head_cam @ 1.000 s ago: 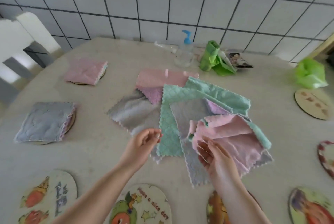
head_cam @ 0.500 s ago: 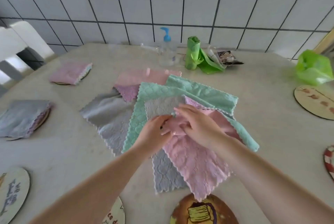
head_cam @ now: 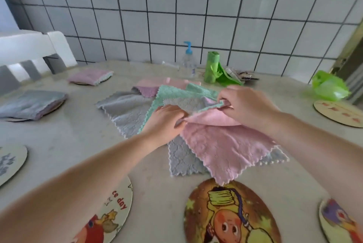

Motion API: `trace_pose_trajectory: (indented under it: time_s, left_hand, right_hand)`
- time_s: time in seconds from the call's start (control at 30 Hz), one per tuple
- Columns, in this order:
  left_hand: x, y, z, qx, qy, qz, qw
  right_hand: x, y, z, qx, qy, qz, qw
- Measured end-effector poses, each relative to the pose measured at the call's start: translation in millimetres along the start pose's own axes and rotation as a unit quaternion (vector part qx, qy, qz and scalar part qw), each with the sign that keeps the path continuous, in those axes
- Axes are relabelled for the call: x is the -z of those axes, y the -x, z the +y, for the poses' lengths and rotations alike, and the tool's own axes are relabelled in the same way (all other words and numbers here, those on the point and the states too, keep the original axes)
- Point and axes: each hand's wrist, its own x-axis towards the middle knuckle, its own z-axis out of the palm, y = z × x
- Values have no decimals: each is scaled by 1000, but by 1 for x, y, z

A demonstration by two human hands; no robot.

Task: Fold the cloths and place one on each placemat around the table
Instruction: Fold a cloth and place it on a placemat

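Meanwhile both hands, left hand and right hand, pinch the pink cloth over spread cloths; soap bottle, green roll behind, placemat near.

At the bench's far edge, by the tiled wall, stand a clear pump bottle with a blue top and a green bag roll. A crumpled green bag lies at the right edge; a white chair stands beyond the left.
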Motion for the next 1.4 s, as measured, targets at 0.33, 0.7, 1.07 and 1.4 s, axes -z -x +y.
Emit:
trace_pose_trajectory:
  time_s: [0.33,0.7,1.07,1.4]
  left_hand:
    - [142,49,63,-15,25,159,987]
    - [265,67,38,-67,18,99,993]
    - [301,44,5,-15,-166,210,963]
    - [277,114,1,-121,-209,-32,970]
  right_hand:
    - [131,73,-54,-86,-37,124,988]
    - [180,80,-74,-111,-110,184,970]
    - [151,6,-66,-137,-232,187,945]
    - [80,76,-76,-51,-269,93,957]
